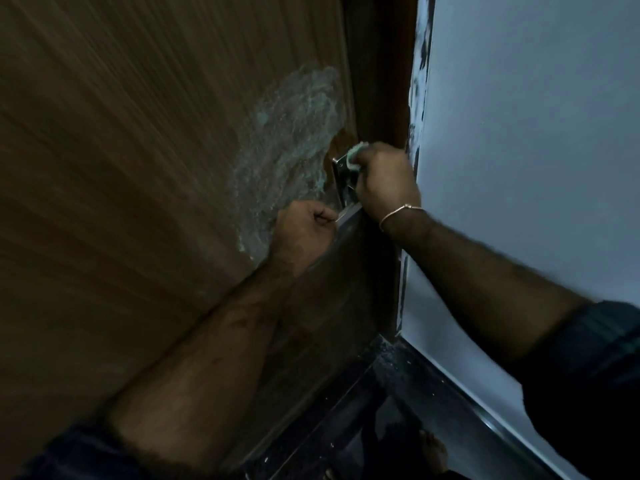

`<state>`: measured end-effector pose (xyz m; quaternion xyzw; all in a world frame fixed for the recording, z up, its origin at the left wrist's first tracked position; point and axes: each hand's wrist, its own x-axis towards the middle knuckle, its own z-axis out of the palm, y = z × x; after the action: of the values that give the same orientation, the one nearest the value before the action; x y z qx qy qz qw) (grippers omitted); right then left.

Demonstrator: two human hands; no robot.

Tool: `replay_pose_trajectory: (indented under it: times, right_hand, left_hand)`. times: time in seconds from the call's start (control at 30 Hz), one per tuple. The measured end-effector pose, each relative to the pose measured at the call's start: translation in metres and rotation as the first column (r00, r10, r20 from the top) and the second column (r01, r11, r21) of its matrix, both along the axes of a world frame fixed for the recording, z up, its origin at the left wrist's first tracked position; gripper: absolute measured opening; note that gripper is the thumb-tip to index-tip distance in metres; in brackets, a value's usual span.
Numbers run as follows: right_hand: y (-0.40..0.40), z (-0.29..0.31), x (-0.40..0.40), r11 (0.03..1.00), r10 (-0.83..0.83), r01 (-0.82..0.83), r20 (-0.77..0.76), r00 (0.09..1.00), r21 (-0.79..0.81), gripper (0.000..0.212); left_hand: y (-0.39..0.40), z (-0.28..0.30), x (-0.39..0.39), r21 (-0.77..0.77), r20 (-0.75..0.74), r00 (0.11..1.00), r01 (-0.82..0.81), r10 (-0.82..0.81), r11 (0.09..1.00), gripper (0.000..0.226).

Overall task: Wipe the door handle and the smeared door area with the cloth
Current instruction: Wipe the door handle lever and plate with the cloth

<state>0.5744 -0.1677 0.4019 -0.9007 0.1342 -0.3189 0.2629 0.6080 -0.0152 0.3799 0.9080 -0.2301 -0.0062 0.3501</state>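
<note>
Both hands work the handle step: the right hand (384, 178) grips the cloth (356, 152) against the door handle (343, 178), the left hand (304, 230) closes on the door edge (346, 216) below that grip, and the smear (291, 147) left of it likely comes next.

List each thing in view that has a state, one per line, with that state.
door: edge held, foamy smear on its face
smear: not yet wiped away
door handle: metal, cloth pressed on its top
cloth: bunched in the right hand
right hand: grips the cloth
left hand: curled round the door edge
</note>
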Motion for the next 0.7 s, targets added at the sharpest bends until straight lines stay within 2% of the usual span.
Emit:
replay_pose_trajectory:
  times: [0.07,0.1,0.2,0.37,0.47,0.63,0.7]
  right_hand:
    - [0.009,0.005,0.003,0.989,-0.087,0.061,0.193,0.977,0.136,0.029]
    - [0.012,0.006,0.006,0.98,-0.113,0.069,0.233,0.966,0.187,0.029]
    - [0.021,0.001,0.013,0.966,-0.093,0.036,0.21,0.973,0.258,0.033]
    - [0.026,-0.015,0.012,0.915,-0.085,-0.042,0.292,0.953,0.401,0.037]
    - [0.022,-0.022,0.011,0.829,-0.101,-0.062,0.258,0.961,0.556,0.038]
    - [0.015,-0.027,0.011,0.731,-0.117,-0.059,0.21,0.971,0.68,0.037]
    - [0.015,-0.033,0.01,0.686,-0.129,-0.016,0.143,0.981,0.728,0.035]
  left_hand:
    - [0.0,0.0,0.001,0.008,0.001,1.0,-0.002,0.002,1.0,0.011]
    - [0.0,0.0,0.002,0.011,0.0,1.0,-0.003,0.003,1.0,0.012]
    - [-0.001,-0.001,0.004,0.015,-0.019,1.0,-0.001,0.002,1.0,0.015]
    - [-0.001,0.002,0.004,0.036,-0.004,1.0,0.004,-0.004,0.999,0.016]
    - [0.001,0.003,0.003,0.043,-0.014,1.0,0.02,-0.019,0.999,0.015]
    - [0.0,0.004,0.003,0.048,-0.016,0.999,0.042,-0.041,0.998,0.014]
    - [0.001,0.004,0.004,0.035,-0.033,0.998,0.045,-0.044,0.998,0.014]
